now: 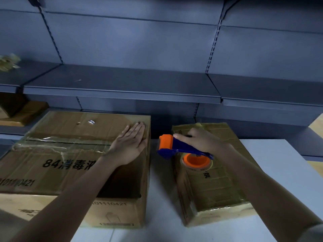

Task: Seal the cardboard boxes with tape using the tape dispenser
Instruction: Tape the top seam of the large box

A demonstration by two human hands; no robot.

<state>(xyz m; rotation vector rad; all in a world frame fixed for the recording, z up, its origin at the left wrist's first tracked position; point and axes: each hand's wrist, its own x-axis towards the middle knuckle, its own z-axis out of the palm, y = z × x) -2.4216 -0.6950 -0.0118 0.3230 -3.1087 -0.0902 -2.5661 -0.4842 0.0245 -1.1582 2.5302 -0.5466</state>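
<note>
Left, large creased cardboard box [73, 154] with glossy tape, left hand [130, 143] pressing flat, fingers straight, right hand [201, 139] gripping blue-orange plastic tape dispenser [181, 151] above smaller box [215, 182] on white table [162, 198].

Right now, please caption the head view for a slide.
Left hand presses large box; right hand holds tape dispenser near small box.

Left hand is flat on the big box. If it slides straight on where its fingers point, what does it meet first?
Only more box top: the left hand would run along the large box to its far right corner. Beyond that, probably the grey shelving, though depth is unclear.
</note>
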